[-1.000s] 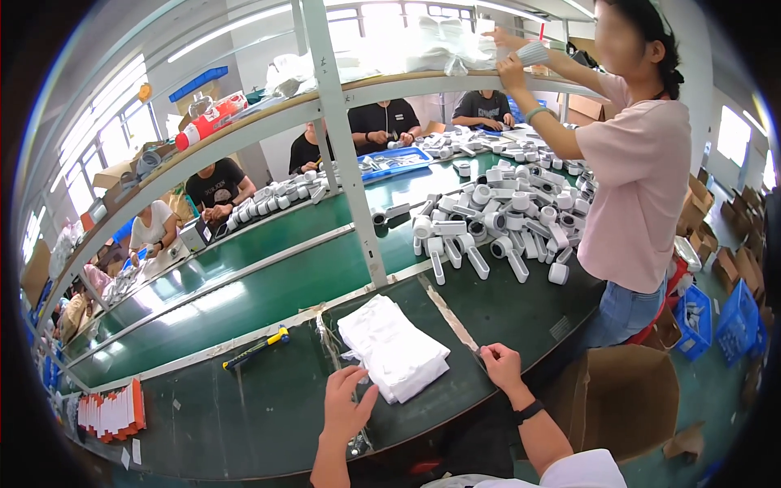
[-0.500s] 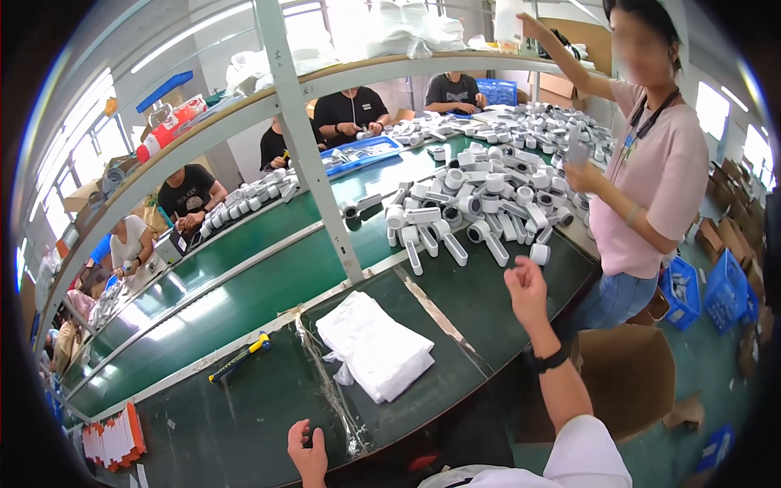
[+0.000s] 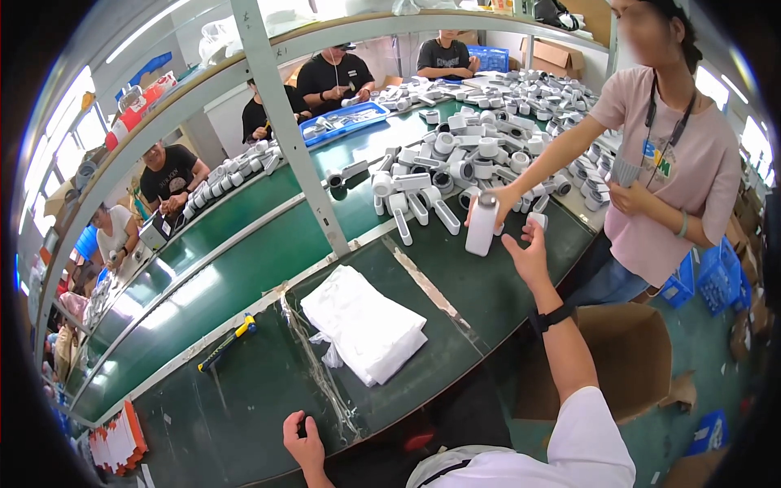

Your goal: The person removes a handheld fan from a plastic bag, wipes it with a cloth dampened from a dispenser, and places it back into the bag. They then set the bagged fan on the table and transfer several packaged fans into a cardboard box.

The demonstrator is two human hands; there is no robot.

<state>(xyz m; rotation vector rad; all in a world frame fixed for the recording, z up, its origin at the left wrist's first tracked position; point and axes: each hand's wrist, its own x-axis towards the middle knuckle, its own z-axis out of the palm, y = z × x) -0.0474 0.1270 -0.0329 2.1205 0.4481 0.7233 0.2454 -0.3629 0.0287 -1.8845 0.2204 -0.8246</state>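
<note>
A co-worker in a pink shirt holds a white bottle (image 3: 481, 229) with a grey top over the dark green table (image 3: 488, 297). Just right of it is my right hand (image 3: 530, 254), its fingers apart and nothing in them; a gap shows between hand and bottle. My left hand (image 3: 303, 443) is low over the table's front edge, fingers loosely curled and thumb apart, with no object visible in it. A stack of folded white plastic sheets or bags (image 3: 364, 325) lies between my hands. Beyond the bottle spreads a pile of grey-white handled parts (image 3: 455, 167).
A yellow and black hammer (image 3: 229, 342) lies at left, with orange-edged white cards (image 3: 119, 440) farther left. A shelf post (image 3: 294, 146) rises from the table. An open cardboard box (image 3: 606, 358) stands at right. Co-workers sit beyond the green belt (image 3: 211, 272).
The co-worker's raised arm has come down from the shelf and now holds the white bottle near my right hand. My right hand's fingers have spread; my left hand has shifted slightly.
</note>
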